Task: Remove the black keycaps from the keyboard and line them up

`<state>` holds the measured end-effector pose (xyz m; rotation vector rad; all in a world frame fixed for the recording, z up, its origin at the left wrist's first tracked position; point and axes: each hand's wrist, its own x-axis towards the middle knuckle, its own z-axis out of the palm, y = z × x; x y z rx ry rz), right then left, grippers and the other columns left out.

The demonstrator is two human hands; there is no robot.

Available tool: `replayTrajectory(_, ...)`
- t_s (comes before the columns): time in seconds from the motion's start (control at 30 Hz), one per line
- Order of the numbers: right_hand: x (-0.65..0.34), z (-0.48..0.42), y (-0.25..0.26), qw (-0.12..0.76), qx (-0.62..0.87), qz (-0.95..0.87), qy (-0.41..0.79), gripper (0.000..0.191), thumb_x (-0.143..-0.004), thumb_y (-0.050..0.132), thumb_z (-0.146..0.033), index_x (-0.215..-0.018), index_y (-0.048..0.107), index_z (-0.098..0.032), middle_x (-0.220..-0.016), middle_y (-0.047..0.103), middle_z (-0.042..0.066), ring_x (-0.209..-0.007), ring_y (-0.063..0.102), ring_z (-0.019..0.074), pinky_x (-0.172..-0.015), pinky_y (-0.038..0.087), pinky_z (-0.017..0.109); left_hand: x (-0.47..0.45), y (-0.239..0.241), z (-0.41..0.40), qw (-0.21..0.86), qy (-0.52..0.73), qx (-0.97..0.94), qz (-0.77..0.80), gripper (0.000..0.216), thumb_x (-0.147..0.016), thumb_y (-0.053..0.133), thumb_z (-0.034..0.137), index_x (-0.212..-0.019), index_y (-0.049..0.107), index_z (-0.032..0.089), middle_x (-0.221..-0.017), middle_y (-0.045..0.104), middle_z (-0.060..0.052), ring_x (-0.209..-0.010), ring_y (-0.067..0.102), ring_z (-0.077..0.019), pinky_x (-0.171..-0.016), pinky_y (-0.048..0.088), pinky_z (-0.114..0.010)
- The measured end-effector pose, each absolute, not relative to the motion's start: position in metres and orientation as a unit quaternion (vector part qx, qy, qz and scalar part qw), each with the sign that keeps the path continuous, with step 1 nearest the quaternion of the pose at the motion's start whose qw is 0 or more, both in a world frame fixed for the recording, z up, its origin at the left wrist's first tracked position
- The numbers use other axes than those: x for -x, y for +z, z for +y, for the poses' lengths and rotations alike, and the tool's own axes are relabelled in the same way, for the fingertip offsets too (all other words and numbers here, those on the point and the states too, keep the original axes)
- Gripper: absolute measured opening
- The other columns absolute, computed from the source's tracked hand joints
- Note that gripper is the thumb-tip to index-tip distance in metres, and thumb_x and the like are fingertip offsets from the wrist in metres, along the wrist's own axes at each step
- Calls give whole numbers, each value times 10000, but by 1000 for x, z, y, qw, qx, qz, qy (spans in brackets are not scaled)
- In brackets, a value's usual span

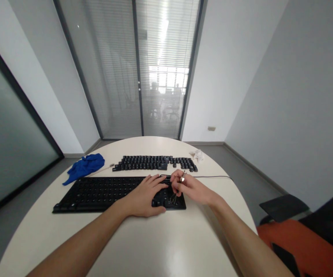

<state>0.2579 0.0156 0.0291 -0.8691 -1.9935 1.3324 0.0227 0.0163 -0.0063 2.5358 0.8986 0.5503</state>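
A black keyboard (97, 193) lies across the round white table (160, 246), most of its keycaps removed. My left hand (144, 196) rests flat on the keyboard's right part, fingers stretched out and pressing on it. My right hand (188, 188) is closed in a pinch around a thin metal wire keycap puller (174, 197), whose prongs point down at the right end of the keyboard. Behind the keyboard, the removed black keycaps (154, 162) are laid out in rows on the table.
A crumpled blue cloth (84, 166) lies at the table's left rear. A small white crumpled tissue (198, 155) sits at the right rear. The keyboard's thin black cable (212, 177) runs right. An orange-and-black chair (307, 238) stands at the table's right.
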Motion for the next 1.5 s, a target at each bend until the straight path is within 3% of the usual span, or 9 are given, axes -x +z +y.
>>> replayTrajectory(0.27, -266, 19, 30, 254, 339, -754, 502, 161, -915, 540, -323, -964, 582, -175, -781, 619, 11, -712, 614, 143, -696, 503, 279, -24, -7, 15, 162, 168, -913, 334, 736, -746, 715, 473, -1396, 456, 244, -1543, 330, -128, -1436, 234, -358, -1168, 123, -580)
replayTrajectory(0.53, -273, 24, 34, 261, 349, -745, 505, 370, -971, 400, -444, -994, 650, -172, -870, 602, 43, -803, 620, 164, -715, 542, 285, -23, -10, 16, 163, 191, -911, 327, 729, -739, 731, 445, -1386, 462, 246, -1533, 352, -121, -1425, 257, -363, -1169, 130, -574)
replayTrajectory(0.73, -281, 29, 29, 270, 393, -748, 462, 276, -935, 490, -428, -1008, 584, -179, -674, 525, -26, -578, 577, 124, -548, 492, 241, -23, -8, 15, 126, 159, -920, 334, 694, -766, 690, 463, -1386, 453, 260, -1559, 303, -100, -1432, 238, -361, -1167, 149, -577)
replayTrajectory(0.9, -280, 32, 22, 253, 394, -768, 437, 246, -906, 548, -418, -972, 584, -184, -594, 506, -51, -495, 548, 111, -504, 436, 223, -23, -8, 15, 120, 157, -921, 335, 691, -770, 681, 467, -1389, 450, 262, -1563, 296, -94, -1434, 233, -361, -1168, 157, -578)
replayTrajectory(1.03, -277, 29, 25, 208, 395, -792, 416, 271, -845, 634, -433, -830, 641, -163, -578, 524, -39, -522, 490, 97, -509, 363, 214, -23, -9, 15, 125, 161, -921, 333, 688, -763, 690, 464, -1378, 463, 255, -1564, 295, -97, -1434, 233, -362, -1170, 149, -576)
replayTrajectory(1.17, -279, 21, 33, 108, 382, -800, 450, 304, -717, 756, -447, -775, 714, -151, -573, 499, -50, -524, 425, 78, -485, 292, 207, -23, -8, 15, 132, 161, -920, 333, 678, -753, 703, 450, -1363, 481, 253, -1563, 296, -99, -1435, 234, -359, -1171, 146, -574)
replayTrajectory(1.4, -268, -4, 41, -92, 379, -792, 469, 518, -512, 871, -400, -971, 747, -192, -652, 633, -47, -540, 536, 94, -483, 360, 184, -24, -7, 14, 135, 168, -918, 333, 679, -762, 697, 457, -1372, 476, 259, -1561, 303, -93, -1435, 239, -354, -1169, 151, -578)
replayTrajectory(1.5, -257, -10, 38, -125, 384, -807, 431, 441, -506, 869, -367, -895, 756, -193, -661, 667, -38, -553, 572, 107, -488, 375, 183, -24, -6, 14, 132, 162, -918, 337, 681, -761, 696, 454, -1374, 474, 257, -1560, 303, -96, -1436, 238, -349, -1171, 149, -575)
